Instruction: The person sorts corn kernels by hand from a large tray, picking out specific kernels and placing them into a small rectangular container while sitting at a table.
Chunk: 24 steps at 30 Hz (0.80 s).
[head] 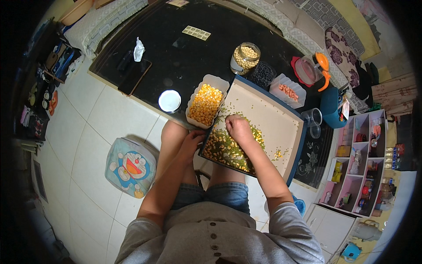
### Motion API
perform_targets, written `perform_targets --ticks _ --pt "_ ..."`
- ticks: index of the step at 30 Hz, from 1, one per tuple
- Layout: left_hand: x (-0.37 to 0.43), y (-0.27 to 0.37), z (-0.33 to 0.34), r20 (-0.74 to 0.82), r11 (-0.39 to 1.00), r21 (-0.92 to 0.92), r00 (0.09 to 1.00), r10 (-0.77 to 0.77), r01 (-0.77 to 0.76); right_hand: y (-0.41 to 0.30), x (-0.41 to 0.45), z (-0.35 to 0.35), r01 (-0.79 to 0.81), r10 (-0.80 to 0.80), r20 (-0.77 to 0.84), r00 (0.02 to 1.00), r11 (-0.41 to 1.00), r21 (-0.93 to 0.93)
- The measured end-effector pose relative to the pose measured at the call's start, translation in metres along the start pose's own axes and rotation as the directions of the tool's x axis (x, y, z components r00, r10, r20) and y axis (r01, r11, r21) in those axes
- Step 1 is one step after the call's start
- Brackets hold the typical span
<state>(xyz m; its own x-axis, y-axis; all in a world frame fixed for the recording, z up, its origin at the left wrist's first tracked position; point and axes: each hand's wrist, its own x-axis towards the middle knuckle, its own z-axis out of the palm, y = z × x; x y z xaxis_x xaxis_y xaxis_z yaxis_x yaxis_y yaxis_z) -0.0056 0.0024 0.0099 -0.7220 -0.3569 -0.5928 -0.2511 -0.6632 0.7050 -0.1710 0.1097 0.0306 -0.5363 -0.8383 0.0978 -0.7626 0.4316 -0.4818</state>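
A shallow cardboard box with a dark blue rim holds green mung beans mixed with corn kernels, mostly at its near left. My right hand is over this mix, fingers curled inward; whether anything is between them is hidden. At the box's left edge is my left hand, its fingertips partly hidden by the box and a container. That translucent plastic container, full of corn kernels, stands against the box's left side. Beyond the box are a glass jar of soybeans, a container of black beans and one of peanuts.
The black table bears a white round lid, a smartphone, crumpled tissue and a glass pitcher with orange lid. Clear plastic cups stand right of the box. A cartoon-printed stool is on the tiled floor.
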Motion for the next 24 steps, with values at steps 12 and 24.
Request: perform_targets --ticks 12,24 --pt "0.001 -0.002 -0.002 0.012 0.999 -0.035 1.000 -0.006 0.006 -0.025 0.000 0.013 0.035 -0.038 0.042 0.998 0.996 0.078" --pt "0.004 -0.004 -0.003 0.012 0.999 -0.031 1.000 0.008 -0.008 -0.025 0.007 -0.015 0.017 -0.010 0.125 0.992 0.999 -0.048"
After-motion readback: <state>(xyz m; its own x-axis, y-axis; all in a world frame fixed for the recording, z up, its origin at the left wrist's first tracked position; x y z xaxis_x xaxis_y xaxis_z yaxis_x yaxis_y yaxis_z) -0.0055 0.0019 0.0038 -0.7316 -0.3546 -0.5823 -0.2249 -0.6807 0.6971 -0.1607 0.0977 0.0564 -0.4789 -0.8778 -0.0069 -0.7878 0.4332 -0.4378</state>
